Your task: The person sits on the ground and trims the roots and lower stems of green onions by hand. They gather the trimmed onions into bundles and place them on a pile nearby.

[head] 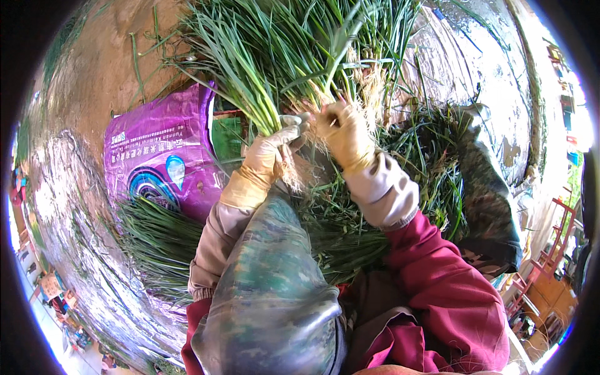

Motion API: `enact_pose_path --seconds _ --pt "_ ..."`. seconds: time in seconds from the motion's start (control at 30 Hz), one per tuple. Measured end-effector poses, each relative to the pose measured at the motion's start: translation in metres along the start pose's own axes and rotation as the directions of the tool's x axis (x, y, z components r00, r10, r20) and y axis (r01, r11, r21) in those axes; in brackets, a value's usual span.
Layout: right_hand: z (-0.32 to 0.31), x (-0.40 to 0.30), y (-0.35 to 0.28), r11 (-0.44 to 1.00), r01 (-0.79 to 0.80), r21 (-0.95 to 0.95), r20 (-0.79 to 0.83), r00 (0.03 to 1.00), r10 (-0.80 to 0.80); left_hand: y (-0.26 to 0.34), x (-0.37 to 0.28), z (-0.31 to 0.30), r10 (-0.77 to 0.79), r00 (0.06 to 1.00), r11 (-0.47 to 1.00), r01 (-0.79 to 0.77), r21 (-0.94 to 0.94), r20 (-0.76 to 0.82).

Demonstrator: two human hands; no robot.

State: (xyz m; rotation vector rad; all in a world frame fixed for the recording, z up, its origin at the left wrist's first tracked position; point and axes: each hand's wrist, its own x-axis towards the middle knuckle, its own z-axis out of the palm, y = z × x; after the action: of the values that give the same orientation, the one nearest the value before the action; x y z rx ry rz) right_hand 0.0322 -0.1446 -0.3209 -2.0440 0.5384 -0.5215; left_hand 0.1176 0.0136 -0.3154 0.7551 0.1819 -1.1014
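My left hand (267, 152), in a pale rubber glove, grips a bunch of rooted green stalks (255, 103) that look like Chinese chives. Their leaves fan up and away, and the stringy roots (293, 173) hang below the fist. Just to its right, my gloved right hand (344, 133) has thumb and fingers pinched at the pale base of a blurred chive stalk (332, 75). Beyond both hands lies a large heap of the same chives (290, 42), with a tangle of dry-looking roots (372, 89) towards me.
A purple printed fertilizer sack (159, 136) lies at the left, beside more laid-out chives (159, 239). Loose leaf trimmings (422, 154) cover the ground between my camouflage-covered knees (272, 262). The floor (79, 197) looks wet. Red metal frames (555, 243) stand far right.
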Motion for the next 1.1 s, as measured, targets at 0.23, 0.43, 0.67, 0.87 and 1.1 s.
enact_pose_path --seconds 0.23,0.43,0.67,0.87,1.1 --pt "0.003 -0.019 -0.005 0.956 -0.122 -0.266 0.385 0.896 0.222 0.0 -0.002 -0.003 0.133 0.987 0.991 -0.13 0.033 -0.09" --pt "0.002 0.018 0.0 0.66 -0.657 0.364 0.432 0.747 0.506 0.007 -0.008 -0.012 0.124 0.992 0.941 -0.109 -0.32 0.029" --pt "0.08 0.024 -0.003 -0.416 -0.597 0.686 0.663 0.749 0.019 0.012 -0.012 -0.015 0.021 0.993 0.938 0.021 -0.345 0.115" --pt "0.083 0.012 0.006 0.266 -0.698 0.665 0.556 0.7 0.448 0.006 -0.017 -0.018 -0.006 0.998 0.977 0.018 -0.214 0.056" --pt "0.019 0.014 0.008 0.952 -0.02 -0.304 0.463 0.87 0.166 0.023 -0.017 -0.025 0.136 0.984 0.936 -0.09 -0.34 0.112"
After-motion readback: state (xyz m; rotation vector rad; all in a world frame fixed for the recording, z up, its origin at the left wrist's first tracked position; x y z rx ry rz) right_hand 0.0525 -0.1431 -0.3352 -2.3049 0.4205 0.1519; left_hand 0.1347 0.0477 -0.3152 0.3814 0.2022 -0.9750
